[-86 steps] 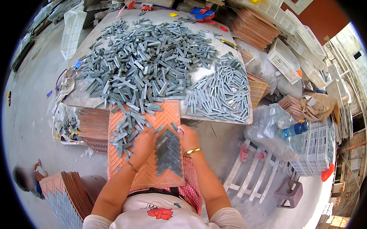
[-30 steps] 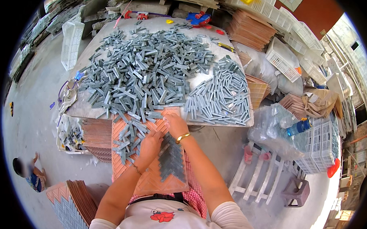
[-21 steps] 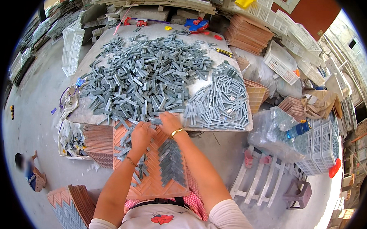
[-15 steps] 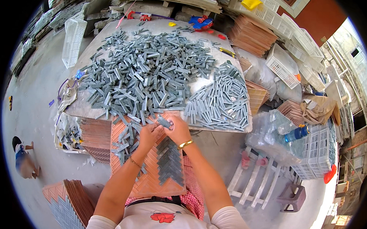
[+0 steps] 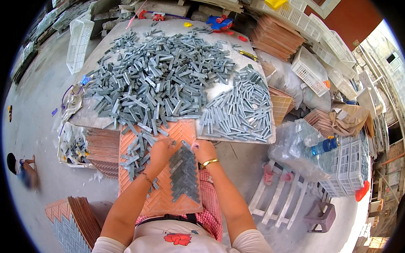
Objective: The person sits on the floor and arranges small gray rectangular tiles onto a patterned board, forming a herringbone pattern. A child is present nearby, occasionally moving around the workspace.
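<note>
An orange herringbone tray (image 5: 159, 201) lies in front of me, with grey stone strips (image 5: 184, 179) set into its right part. My left hand (image 5: 163, 152) is closed over the tray's middle; something small and greyish shows at its fingertips, too little to name. At the tray's upper right edge my right hand (image 5: 204, 151) has its fingers pressed together, close beside the end of a slanted grey strip (image 5: 186, 145) atop the set rows. What those fingers hold, if anything, is hidden. Loose strips (image 5: 138, 153) lie scattered on the tray's left part.
Beyond the tray, a table (image 5: 91, 118) carries a big heap of grey strips (image 5: 155, 80) and thinner strips (image 5: 238, 110) at right. Stacked trays (image 5: 104, 150) stand at left. A stool (image 5: 320, 216) and crates (image 5: 346, 167) are at right. A small person (image 5: 26, 171) is on the floor at left.
My hands were together around a small block of grey strips above the tray's top; they are now apart and lower, with a strip between them. The person at left has shifted slightly.
</note>
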`<act>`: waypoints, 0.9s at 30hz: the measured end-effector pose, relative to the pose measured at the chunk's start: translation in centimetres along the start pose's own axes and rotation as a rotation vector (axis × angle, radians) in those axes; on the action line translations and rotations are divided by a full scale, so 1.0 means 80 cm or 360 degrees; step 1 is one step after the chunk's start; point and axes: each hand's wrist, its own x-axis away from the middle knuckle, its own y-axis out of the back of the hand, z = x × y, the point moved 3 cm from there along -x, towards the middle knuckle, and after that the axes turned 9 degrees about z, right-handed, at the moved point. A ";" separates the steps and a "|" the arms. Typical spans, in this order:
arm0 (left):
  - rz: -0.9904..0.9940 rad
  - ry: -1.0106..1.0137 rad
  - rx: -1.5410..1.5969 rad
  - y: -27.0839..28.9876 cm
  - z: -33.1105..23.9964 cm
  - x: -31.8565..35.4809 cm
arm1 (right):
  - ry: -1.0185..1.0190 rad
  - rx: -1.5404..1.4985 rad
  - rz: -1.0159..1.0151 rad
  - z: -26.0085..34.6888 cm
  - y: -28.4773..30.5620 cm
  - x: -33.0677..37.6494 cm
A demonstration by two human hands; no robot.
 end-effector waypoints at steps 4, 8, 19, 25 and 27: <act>0.0040 -0.0132 -0.0234 0.000 -0.006 0.004 | -0.0024 0.0166 -0.0087 0.012 -0.003 0.009; -0.0046 -0.0157 -0.0259 0.006 -0.016 0.013 | 0.0032 0.0086 -0.0181 0.015 -0.006 0.014; 0.0059 -0.0244 -0.0343 -0.001 -0.022 0.031 | 0.0104 0.0058 -0.0227 0.017 -0.018 0.008; 0.0139 -0.0244 -0.0314 -0.003 -0.018 0.030 | 0.0046 -0.0133 -0.0137 0.009 -0.014 0.005; 0.0131 -0.0226 -0.0308 -0.006 -0.013 0.030 | -0.0031 -0.0147 0.0016 0.014 -0.009 -0.003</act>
